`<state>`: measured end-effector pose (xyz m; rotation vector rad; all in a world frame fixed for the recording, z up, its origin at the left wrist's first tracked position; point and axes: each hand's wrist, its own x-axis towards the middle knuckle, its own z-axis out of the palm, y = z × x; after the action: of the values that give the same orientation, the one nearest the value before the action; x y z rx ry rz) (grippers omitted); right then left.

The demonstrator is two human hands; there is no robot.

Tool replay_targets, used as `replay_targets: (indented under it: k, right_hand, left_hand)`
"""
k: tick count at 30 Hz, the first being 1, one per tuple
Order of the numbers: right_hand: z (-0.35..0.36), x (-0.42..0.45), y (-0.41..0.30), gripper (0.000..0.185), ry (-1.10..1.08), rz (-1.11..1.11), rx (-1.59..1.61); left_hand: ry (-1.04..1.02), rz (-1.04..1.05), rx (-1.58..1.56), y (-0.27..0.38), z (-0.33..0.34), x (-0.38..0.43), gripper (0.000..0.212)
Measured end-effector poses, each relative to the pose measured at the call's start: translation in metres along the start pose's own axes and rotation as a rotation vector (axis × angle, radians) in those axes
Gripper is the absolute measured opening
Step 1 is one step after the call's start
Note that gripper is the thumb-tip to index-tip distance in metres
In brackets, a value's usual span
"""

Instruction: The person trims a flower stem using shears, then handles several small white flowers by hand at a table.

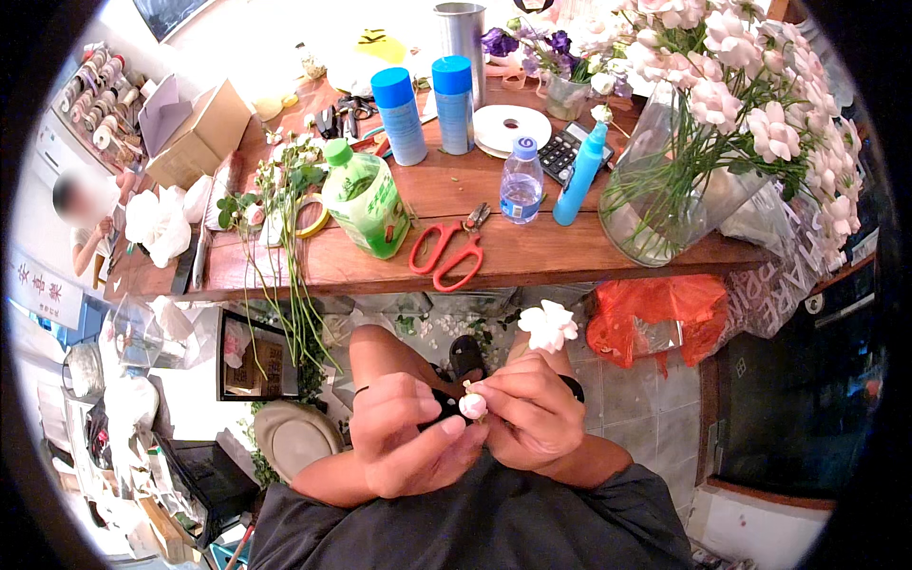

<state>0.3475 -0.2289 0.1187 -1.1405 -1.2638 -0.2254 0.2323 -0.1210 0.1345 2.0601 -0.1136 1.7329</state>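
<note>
Above my lap, both hands meet at a small pale pink rosebud [472,406]. The thumb and fingers of my left hand [402,434] close around the base of the bud from the left. On the other side my right hand [534,413] pinches beside the bud with its fingertips. An open white-pink rose [548,325] rises just beyond my right knuckles. Its stem is mostly hidden behind that hand, so I cannot tell whether bud and bloom share one stem. Red-handled floral shears [449,253] lie on the wooden table [513,260] in front of me.
Cut rose stems [285,285] overhang the table's front edge. A green jug [365,199], water bottle [521,182], blue spray bottle [581,174] and glass vase [641,206] of pale roses stand there. A red plastic bag [655,313] hangs below. Another person [100,221] is at left.
</note>
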Motion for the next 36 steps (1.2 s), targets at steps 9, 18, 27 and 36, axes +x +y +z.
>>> replay_targets:
  k: [9, 18, 27, 36]
  right_hand:
    - [-0.002, 0.003, -0.005, 0.036, -0.007, -0.036, -0.113]
    - [-0.003, 0.002, -0.002, 0.027, -0.004, 0.061, -0.013]
    - [-0.003, -0.001, -0.002, 0.028, -0.028, 0.03, -0.024]
    - [-0.005, 0.002, -0.003, 0.031, -0.063, 0.041, -0.041]
  left_hand:
    - [-0.003, 0.092, 0.108, -0.003, 0.002, -0.007, 0.031]
    - [-0.11, -0.07, 0.06, 0.001, -0.014, -0.01, 0.027]
    - [-0.35, -0.205, -0.191, -0.005, -0.026, 0.015, 0.041]
    - [-0.284, -0.11, -0.168, -0.009, -0.023, 0.015, 0.038]
